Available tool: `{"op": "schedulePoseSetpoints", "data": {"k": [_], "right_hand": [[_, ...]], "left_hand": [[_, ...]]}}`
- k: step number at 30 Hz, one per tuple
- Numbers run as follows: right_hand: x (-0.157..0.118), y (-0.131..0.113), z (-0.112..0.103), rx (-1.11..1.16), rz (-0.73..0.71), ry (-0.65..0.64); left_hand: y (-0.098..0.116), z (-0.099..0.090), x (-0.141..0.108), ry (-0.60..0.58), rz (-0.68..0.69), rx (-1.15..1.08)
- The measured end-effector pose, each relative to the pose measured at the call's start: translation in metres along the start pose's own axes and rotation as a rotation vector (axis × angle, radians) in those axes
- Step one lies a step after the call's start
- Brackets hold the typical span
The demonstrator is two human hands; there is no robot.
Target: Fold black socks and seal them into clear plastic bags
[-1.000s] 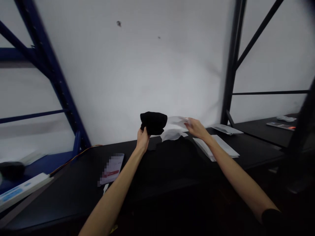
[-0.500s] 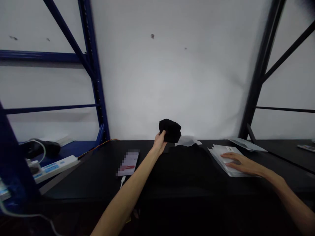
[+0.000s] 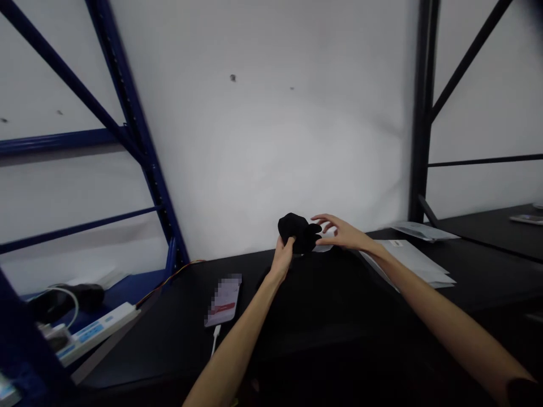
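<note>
Right hand (image 3: 343,233) off papers (image 3: 409,263) — beside black bundle (image 3: 296,233), maybe cloth, in left hand (image 3: 282,260)

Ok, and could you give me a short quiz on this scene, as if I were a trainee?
1. Which hand grips the black cloth, left or right?
2. True or false: the phone on the black table has a white cable at its end.
3. Fill in the gap: the shelf frame on the left side of the view is ____.

Key: 1. The left hand. 2. True. 3. Blue.
</note>
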State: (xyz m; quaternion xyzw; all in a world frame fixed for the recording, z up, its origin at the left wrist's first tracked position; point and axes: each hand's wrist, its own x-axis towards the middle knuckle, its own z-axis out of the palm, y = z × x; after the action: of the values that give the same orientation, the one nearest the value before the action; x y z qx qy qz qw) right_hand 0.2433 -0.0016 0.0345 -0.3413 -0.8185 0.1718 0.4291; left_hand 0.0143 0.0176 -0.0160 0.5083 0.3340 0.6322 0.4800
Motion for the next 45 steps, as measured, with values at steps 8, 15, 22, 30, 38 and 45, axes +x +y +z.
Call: {"op": "schedulePoseSetpoints", "data": {"k": [8,15,22,30,38,45], "right_hand": [[0.012,0.015,0.027,-0.024,-0.194,-0.119],[0.001,0.023,0.003,-0.194,-0.235,-0.272],[-0.013,0.041,-0.052,-0.070,-0.008,-0.293],[-0.029,0.081,-0.064,0.118,0.358,-0.661],[-0.034,0.054,-0.066,0.051,0.275,-0.626],[-0.021,0.074,-0.046,-0.078,0.289,-0.561]], "left_hand": [[0.005,0.005,-0.013,-0.126,-0.114,-0.009],[0.003,-0.002,-0.002,-0.028,-0.025,0.240],[0.020,-0.009,0.006,0.064,-0.221,0.060],[0.004,-0.025,0.011,0.064,-0.081,0.759],[0.004,-0.018,-0.001,-0.427,0.363,1.114],[0.014,-0.020,-0.001,-0.395,0.459,1.362]]}}
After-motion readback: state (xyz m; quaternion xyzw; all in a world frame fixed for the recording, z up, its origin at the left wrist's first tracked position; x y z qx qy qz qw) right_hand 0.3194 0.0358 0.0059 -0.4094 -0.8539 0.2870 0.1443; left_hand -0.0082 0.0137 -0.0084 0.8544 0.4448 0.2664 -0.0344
